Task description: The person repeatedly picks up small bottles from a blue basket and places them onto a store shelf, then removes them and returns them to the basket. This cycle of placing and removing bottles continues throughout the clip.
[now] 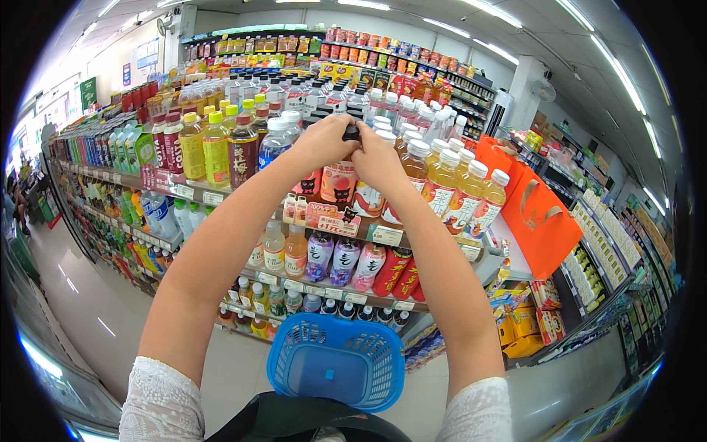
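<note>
My left hand [326, 139] and my right hand [378, 161] meet at the front of the top shelf, over a dark-capped drink bottle [338, 181]. Its pink label bears a black cat. The fingers of both hands close about its black cap [351, 132] and neck, partly hiding them. The bottle stands upright among its neighbours. Left of it is a clear bottle with a white cap [274, 141]. To the right stand several amber tea bottles with white caps [441, 174].
A blue plastic shopping basket [336, 367] is below, in front of my body. Lower shelves hold more bottles, including purple-labelled ones [345, 261]. A pink promotional sign [333, 217] juts from the shelf edge. Orange paper gift bags [538, 226] stand at the right end.
</note>
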The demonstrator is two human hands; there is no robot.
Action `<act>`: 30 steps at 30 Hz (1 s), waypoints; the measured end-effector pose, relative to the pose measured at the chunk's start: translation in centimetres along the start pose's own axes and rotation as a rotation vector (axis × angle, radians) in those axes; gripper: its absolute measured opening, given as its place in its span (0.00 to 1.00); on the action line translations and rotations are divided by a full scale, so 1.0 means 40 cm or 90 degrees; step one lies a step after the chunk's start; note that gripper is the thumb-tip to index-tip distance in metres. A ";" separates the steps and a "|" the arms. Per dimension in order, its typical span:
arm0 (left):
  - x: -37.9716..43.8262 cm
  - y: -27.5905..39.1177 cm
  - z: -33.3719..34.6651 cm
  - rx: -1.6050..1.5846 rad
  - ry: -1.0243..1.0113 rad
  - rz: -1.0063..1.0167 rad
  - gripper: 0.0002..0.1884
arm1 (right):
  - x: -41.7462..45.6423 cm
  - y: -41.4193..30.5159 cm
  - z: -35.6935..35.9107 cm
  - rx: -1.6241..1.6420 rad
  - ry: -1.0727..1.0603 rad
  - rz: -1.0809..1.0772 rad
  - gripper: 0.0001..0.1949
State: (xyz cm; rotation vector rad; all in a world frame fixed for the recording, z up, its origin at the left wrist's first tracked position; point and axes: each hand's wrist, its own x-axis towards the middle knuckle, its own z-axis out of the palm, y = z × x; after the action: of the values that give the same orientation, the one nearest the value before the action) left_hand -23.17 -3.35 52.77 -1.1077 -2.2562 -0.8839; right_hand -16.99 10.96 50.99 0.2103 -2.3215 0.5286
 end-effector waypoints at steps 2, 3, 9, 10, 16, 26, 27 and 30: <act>-0.028 0.016 -0.031 -0.024 0.020 0.057 0.22 | -0.039 -0.044 -0.027 0.025 0.031 -0.029 0.28; -0.047 0.022 -0.042 -0.036 0.027 0.083 0.23 | -0.056 -0.063 -0.041 0.039 0.043 -0.041 0.29; -0.228 0.155 -0.131 -0.095 0.221 0.161 0.19 | -0.208 -0.184 -0.154 0.248 0.078 -0.148 0.27; -0.275 0.152 -0.126 -0.110 0.199 0.156 0.18 | -0.254 -0.190 -0.144 0.268 0.036 -0.120 0.27; -0.593 0.024 0.201 -0.263 -0.176 -0.001 0.16 | -0.646 -0.074 0.059 0.285 -0.182 0.143 0.27; -1.200 -0.131 0.744 -0.224 -0.517 -0.258 0.24 | -1.288 0.077 0.523 0.174 -0.449 0.384 0.25; -1.203 -0.128 0.747 -0.228 -0.511 -0.273 0.25 | -1.302 0.080 0.534 0.184 -0.443 0.397 0.25; -1.217 -0.123 0.753 -0.229 -0.514 -0.301 0.26 | -1.333 0.082 0.553 0.211 -0.427 0.418 0.26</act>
State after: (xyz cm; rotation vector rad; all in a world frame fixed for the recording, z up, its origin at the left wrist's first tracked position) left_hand -3.70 -8.86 -1.02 -1.2589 -3.2087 -1.2166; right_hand 6.36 4.21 -1.49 -0.2853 -2.9308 1.3380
